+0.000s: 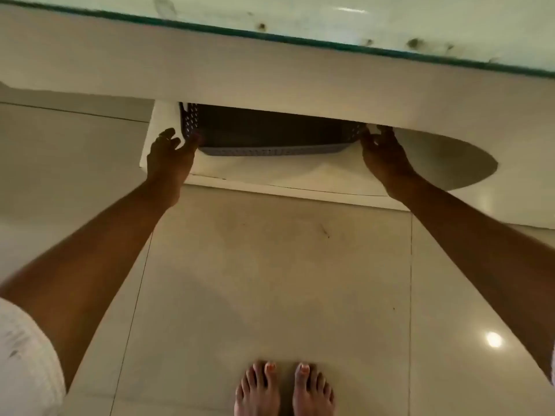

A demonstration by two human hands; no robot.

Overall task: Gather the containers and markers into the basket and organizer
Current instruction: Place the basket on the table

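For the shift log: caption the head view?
Both hands, left and right, at the ends of a grey basket under the tabletop.

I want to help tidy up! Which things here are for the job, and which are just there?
For the job:
grey perforated plastic basket
left hand and right hand, at its two ends

Just there:
white glass-topped table
white lower shelf
glossy beige floor tiles

I saw a perforated grey plastic basket [270, 150], a glass-topped counter [300, 13], and glossy, smooth floor tiles [270, 280].
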